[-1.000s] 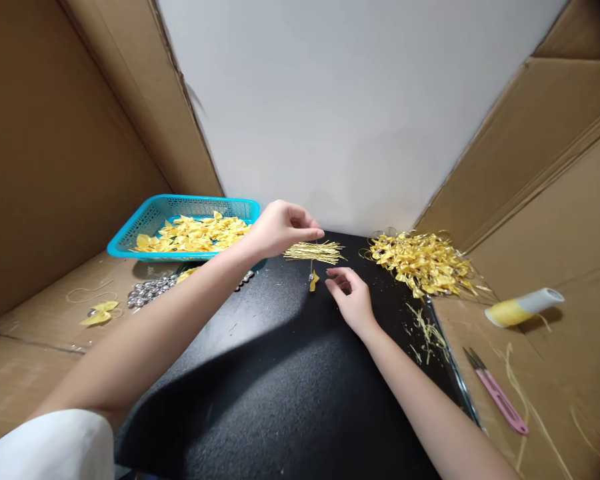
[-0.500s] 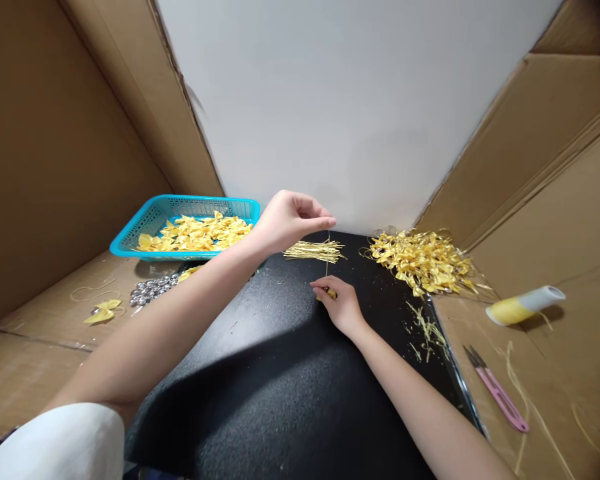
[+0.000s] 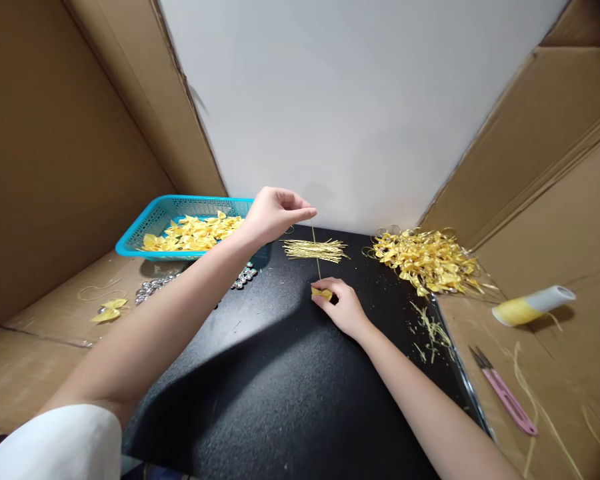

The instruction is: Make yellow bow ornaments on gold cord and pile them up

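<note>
My left hand [image 3: 283, 212] is raised above the black work surface, its thumb and fingers pinched on the upper end of a thin gold cord [image 3: 319, 269]. The cord runs down, taut, to a small yellow ribbon bow [image 3: 322, 293]. My right hand [image 3: 341, 308] grips that bow low over the surface, thumb and fingers closed around it. Behind the cord lies a bundle of cut gold cords [image 3: 315, 250]. Silver bell-like beads [image 3: 244, 275] show beyond my left forearm, which hides part of them.
A blue basket [image 3: 130, 240] of yellow bows stands at the left back. A heap of corded bows [image 3: 427, 260] lies at the right back, with cord scraps [image 3: 433, 333] nearer. Pink thread snips [image 3: 510, 400] and a cord spool [image 3: 523, 310] rest on the cardboard at right.
My left hand has moved left and slightly up, drawing out more of the cord. My right hand has shifted a little, and the bow in it shows more.
</note>
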Tool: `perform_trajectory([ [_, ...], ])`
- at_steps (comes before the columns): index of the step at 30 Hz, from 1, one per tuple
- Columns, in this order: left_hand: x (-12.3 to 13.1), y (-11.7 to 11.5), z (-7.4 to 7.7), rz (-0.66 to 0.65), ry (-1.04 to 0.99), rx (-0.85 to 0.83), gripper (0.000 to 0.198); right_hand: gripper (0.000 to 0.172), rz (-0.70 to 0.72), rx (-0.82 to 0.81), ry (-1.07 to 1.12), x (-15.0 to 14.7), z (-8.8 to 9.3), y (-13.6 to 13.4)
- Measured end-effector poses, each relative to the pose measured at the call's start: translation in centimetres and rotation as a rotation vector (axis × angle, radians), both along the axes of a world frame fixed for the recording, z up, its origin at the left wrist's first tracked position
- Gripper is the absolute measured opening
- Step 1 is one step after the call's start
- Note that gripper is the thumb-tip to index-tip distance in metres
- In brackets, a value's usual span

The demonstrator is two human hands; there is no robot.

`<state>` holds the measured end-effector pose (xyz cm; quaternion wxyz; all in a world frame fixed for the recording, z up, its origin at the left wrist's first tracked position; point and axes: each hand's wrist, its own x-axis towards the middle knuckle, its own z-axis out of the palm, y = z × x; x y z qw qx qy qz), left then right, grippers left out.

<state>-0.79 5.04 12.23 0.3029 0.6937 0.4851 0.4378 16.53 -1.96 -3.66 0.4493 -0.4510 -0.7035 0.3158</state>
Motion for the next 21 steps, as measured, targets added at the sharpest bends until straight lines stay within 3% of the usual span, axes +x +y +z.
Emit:
perform_trajectory([
  [5, 0.3, -0.5, -0.4, -0.083, 0.053, -0.007, 0.022, 0.016, 0.005, 0.009, -0.023, 0.1, 0.3, 0.0],
  [9, 0.5, -1.2, -0.6, -0.176, 0.099, -0.023, 0.025, 0.024, -0.055, 0.008, 0.002, 0.5, 1.5, 0.1],
  [15, 1.0, -2.9, -1.9, -0.353, 0.191, 0.040, 0.020, 0.027, -0.057, 0.006, 0.318, 0.4, 4.5, -0.1],
  [21, 1.3, -3.8, -3.6, -0.416, 0.143, 0.045, 0.020, 0.018, -0.031, -0.090, 0.430, -0.4, 5.3, -0.9],
])
